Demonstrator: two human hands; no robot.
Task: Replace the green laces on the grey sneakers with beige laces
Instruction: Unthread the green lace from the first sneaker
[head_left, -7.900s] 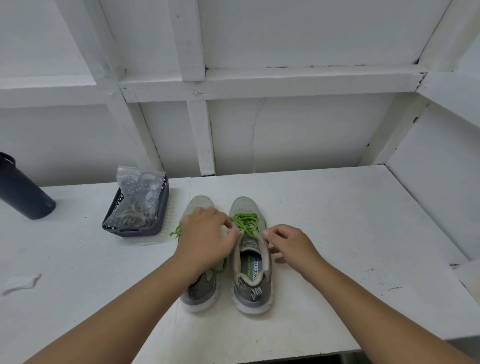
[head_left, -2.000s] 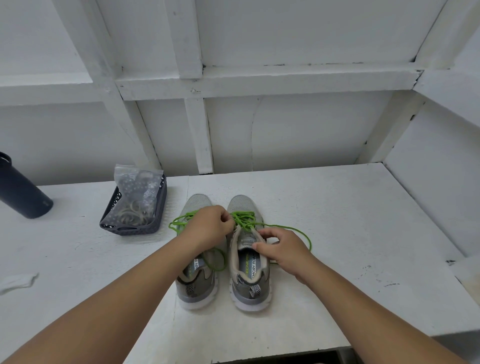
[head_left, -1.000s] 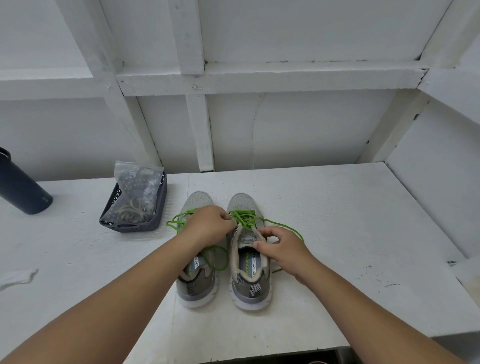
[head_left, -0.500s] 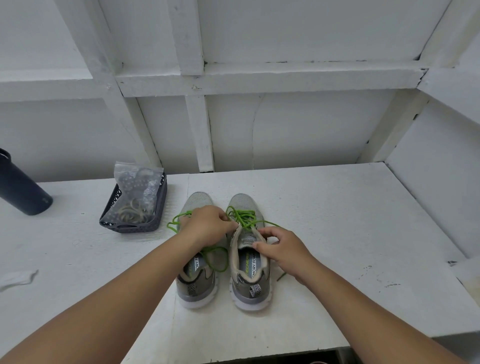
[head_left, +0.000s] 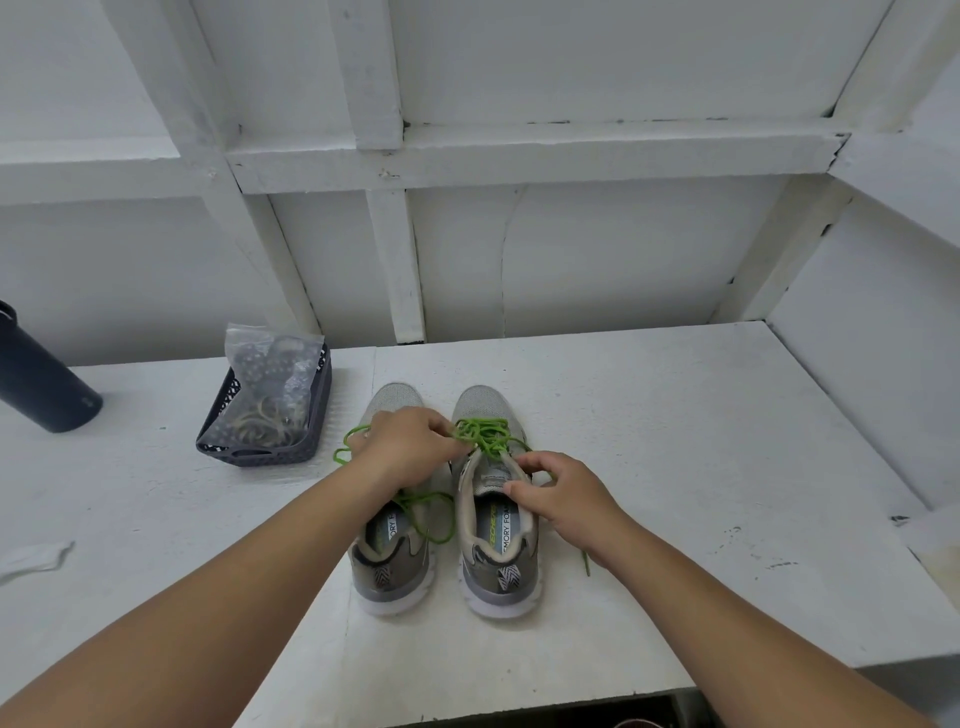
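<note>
Unthreading gently, the green lace (head_left: 485, 434) is being pinched by the left hand (head_left: 410, 447) while the right sneaker (head_left: 496, 519) is being gripped steady by the right hand (head_left: 561, 493)

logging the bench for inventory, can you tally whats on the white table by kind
Grey mesh sneakers: 2, left one, right one
Green round laces: 2, one loose over the left sneaker, one on the right
Dark plastic lattice basket: 1
Clear plastic bag in the basket: 1
Dark navy bottle: 1
White scrap: 1
Total: 8
</note>
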